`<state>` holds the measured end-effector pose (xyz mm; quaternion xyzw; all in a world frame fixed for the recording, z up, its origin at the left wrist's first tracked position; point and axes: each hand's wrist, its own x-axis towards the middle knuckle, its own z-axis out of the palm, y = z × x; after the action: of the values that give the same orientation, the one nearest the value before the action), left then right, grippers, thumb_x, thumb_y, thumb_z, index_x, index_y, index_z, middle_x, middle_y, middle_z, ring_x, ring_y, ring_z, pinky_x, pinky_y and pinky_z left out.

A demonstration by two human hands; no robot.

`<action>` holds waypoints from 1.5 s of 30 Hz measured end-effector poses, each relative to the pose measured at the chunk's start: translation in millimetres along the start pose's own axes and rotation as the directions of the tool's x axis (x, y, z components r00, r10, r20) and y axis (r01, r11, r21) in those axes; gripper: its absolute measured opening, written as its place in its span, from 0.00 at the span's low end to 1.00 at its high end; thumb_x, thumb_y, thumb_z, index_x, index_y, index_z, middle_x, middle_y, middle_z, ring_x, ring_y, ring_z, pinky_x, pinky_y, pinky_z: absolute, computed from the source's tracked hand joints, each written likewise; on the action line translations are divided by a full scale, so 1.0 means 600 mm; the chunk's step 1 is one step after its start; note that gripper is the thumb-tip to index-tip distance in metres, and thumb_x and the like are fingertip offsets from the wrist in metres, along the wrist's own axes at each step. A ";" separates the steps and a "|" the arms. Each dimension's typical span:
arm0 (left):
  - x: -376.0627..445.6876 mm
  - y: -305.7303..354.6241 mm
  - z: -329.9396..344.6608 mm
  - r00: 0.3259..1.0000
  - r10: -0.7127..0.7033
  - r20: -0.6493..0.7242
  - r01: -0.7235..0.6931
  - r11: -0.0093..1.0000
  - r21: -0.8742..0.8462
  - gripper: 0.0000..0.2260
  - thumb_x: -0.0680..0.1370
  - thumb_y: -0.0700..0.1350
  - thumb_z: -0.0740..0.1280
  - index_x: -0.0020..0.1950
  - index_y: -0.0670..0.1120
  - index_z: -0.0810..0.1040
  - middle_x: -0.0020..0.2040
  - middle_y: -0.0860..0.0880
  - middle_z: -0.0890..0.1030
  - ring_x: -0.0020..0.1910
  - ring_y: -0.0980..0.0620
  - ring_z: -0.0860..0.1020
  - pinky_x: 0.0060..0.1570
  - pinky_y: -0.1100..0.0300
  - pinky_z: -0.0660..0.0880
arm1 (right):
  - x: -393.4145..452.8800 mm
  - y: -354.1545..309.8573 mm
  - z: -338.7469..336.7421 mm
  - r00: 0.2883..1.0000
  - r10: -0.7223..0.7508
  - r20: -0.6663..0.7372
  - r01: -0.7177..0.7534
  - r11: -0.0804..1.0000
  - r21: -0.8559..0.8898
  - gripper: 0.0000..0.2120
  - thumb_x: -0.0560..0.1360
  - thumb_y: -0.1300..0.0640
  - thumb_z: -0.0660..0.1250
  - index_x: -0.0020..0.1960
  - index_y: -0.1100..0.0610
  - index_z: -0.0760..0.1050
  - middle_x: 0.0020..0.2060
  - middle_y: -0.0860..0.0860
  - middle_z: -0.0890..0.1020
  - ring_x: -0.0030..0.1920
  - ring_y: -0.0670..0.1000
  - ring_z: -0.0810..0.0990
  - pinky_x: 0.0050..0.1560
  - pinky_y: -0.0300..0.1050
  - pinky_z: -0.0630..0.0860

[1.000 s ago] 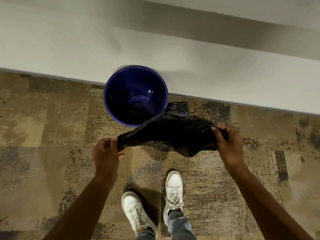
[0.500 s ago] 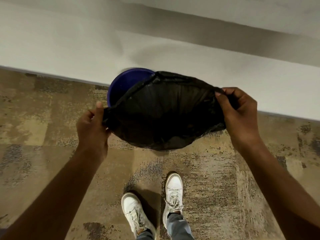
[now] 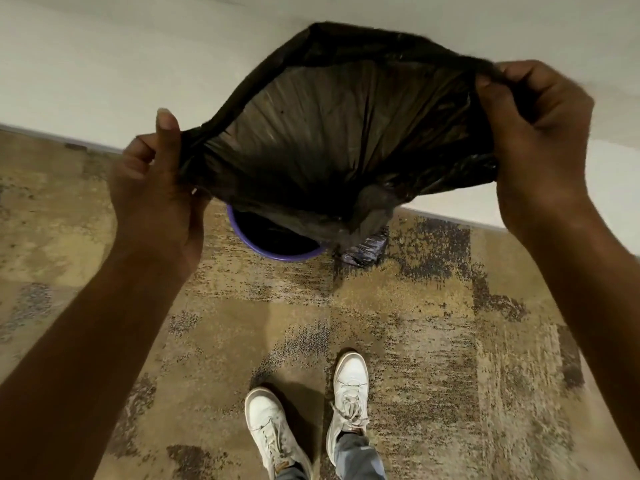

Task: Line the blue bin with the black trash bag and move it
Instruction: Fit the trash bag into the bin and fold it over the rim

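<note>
I hold the black trash bag (image 3: 339, 133) up in the air with its mouth stretched wide toward me. My left hand (image 3: 156, 188) pinches the left edge of the mouth and my right hand (image 3: 533, 140) grips the right edge. The bag hangs above the blue bin (image 3: 277, 251), which stands on the carpet by the wall. Only the bin's near rim shows below the bag; the rest is hidden. The bag's bottom end droops close to the bin's right side.
A white wall (image 3: 86, 74) runs across the top, meeting the patterned brown carpet (image 3: 415, 323). A dark crumpled piece of plastic (image 3: 367, 247) lies on the carpet just right of the bin. My two white shoes (image 3: 311, 420) stand near the bottom.
Both hands rose and spread apart, pulling the bag's mouth much wider. The bag now covers most of the bin, which was fully visible a second ago.
</note>
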<state>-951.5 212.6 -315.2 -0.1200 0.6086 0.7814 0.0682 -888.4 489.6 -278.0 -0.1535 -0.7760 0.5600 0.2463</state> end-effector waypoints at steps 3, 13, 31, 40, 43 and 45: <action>0.009 0.013 -0.004 0.999 0.048 -0.013 -0.049 0.999 -0.004 0.11 0.82 0.51 0.59 0.47 0.45 0.71 0.46 0.46 0.80 0.48 0.46 0.79 0.44 0.54 0.78 | 0.013 -0.012 -0.002 0.997 -0.071 -0.001 0.071 0.997 0.004 0.04 0.78 0.58 0.66 0.47 0.53 0.79 0.37 0.40 0.84 0.41 0.43 0.81 0.44 0.38 0.76; 0.052 0.033 -0.001 0.993 0.119 -0.004 -0.118 0.991 0.057 0.21 0.82 0.53 0.57 0.59 0.36 0.73 0.55 0.40 0.82 0.53 0.46 0.83 0.50 0.52 0.80 | 0.047 -0.014 0.021 0.995 -0.099 0.012 0.099 0.995 -0.011 0.06 0.78 0.58 0.65 0.45 0.51 0.78 0.40 0.49 0.82 0.42 0.45 0.81 0.44 0.41 0.76; 0.119 -0.180 -0.079 0.908 -0.323 -0.268 0.361 0.927 0.105 0.11 0.78 0.48 0.67 0.38 0.48 0.71 0.44 0.49 0.82 0.49 0.48 0.82 0.51 0.49 0.80 | 0.034 0.296 0.094 0.898 0.435 0.069 -0.401 0.871 -0.283 0.12 0.77 0.51 0.67 0.35 0.48 0.75 0.35 0.44 0.79 0.37 0.45 0.76 0.43 0.43 0.74; 0.155 -0.277 -0.114 0.836 -0.404 -0.371 0.487 0.858 0.164 0.06 0.77 0.45 0.69 0.42 0.49 0.73 0.47 0.49 0.81 0.51 0.50 0.80 0.59 0.47 0.76 | 0.012 0.437 0.141 0.807 0.590 0.018 -0.539 0.749 -0.385 0.12 0.76 0.46 0.68 0.47 0.54 0.81 0.47 0.51 0.84 0.47 0.51 0.81 0.48 0.44 0.76; 0.161 -0.301 -0.115 0.817 -0.431 -0.382 0.520 0.838 0.166 0.08 0.77 0.44 0.68 0.40 0.49 0.72 0.43 0.51 0.81 0.47 0.53 0.79 0.62 0.46 0.75 | 0.009 0.466 0.149 0.765 0.645 0.002 -0.590 0.701 -0.402 0.12 0.77 0.46 0.67 0.44 0.55 0.78 0.39 0.51 0.81 0.41 0.52 0.78 0.43 0.46 0.74; 0.166 -0.319 -0.113 0.808 -0.444 -0.387 0.537 0.825 0.175 0.08 0.78 0.45 0.68 0.40 0.49 0.72 0.46 0.50 0.81 0.51 0.52 0.78 0.63 0.46 0.74 | 0.008 0.486 0.155 0.747 0.665 0.006 -0.601 0.680 -0.419 0.13 0.77 0.46 0.67 0.43 0.55 0.77 0.36 0.51 0.79 0.39 0.52 0.77 0.40 0.43 0.71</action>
<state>-992.0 190.6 -536.6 -0.3926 0.6614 0.6123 0.1829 -955.1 513.1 -575.6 -0.4139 -0.7866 0.4541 -0.0612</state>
